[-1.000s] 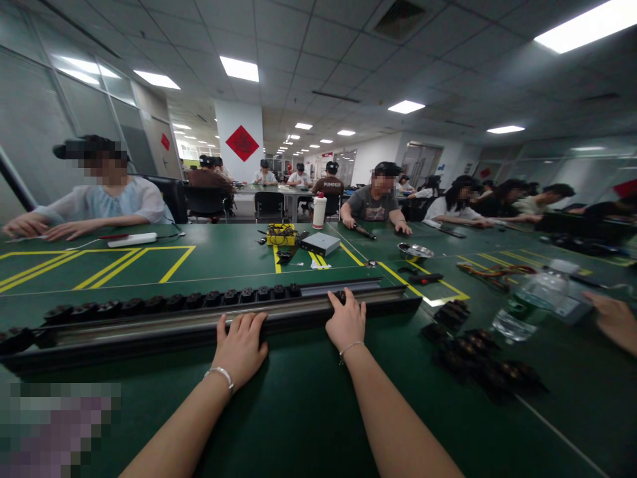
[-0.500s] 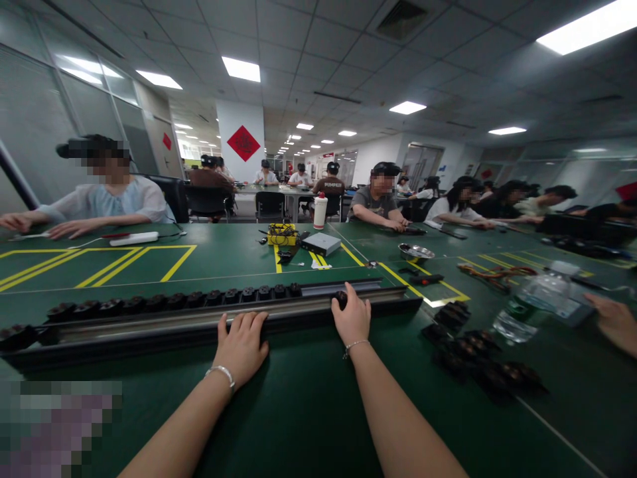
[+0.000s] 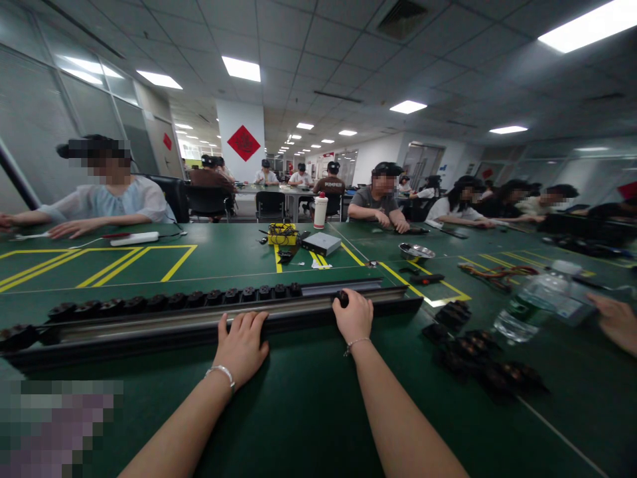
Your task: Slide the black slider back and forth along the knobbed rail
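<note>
A long dark metal rail (image 3: 164, 325) lies across the green table (image 3: 298, 411) in front of me. A row of several small black round parts (image 3: 174, 300) sits along its far side. My left hand (image 3: 241, 345) rests flat on the rail's near edge, fingers stretched out. My right hand (image 3: 354, 317) is closed around a small black round part (image 3: 342, 299) at the rail's top, right of the row.
A pile of black parts (image 3: 478, 362) and a clear water bottle (image 3: 532, 302) lie to my right. Another person's hand (image 3: 617, 322) reaches in at the far right. A metal bowl (image 3: 415, 251), a grey box (image 3: 321, 243) and yellow cables (image 3: 281, 234) sit farther back. Several people sit around the tables.
My right hand, flat on the rail a second ago, has curled its fingers around a black part and shifted slightly right. My left hand has stayed in place.
</note>
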{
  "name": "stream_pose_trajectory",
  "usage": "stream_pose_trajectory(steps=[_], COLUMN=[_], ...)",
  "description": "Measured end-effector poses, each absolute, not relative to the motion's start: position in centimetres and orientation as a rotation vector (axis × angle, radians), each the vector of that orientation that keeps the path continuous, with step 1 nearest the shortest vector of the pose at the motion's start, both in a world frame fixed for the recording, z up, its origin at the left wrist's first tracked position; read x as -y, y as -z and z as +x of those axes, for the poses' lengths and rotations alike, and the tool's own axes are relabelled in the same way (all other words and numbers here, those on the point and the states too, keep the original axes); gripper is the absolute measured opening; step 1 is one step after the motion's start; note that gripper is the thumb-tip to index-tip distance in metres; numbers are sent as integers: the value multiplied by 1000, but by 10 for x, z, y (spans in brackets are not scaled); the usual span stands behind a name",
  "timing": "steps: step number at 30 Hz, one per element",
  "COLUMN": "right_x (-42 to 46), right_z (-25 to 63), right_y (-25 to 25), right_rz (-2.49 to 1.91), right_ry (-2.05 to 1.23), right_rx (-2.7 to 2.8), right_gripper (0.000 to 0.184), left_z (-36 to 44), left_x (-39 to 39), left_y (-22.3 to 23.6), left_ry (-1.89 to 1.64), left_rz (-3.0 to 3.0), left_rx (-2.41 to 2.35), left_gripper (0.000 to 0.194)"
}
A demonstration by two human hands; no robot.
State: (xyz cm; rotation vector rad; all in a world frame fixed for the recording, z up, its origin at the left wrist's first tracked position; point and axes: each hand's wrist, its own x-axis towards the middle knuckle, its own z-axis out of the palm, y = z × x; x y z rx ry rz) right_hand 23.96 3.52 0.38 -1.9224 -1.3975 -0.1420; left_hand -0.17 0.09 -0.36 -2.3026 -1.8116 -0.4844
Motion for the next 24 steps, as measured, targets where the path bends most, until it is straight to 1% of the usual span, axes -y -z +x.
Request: stream_pose_trajectory(steps=[24], right_x=[-38], right_z=[246], right_y=[-2], right_rz=[-1925], right_ry=[137], right_rx=[1362], right_gripper=[32], left_z=[-3], left_x=[-2], left_y=[5], left_ry=[490], left_rz=[-2298], left_rx=[1781], left_gripper=[49])
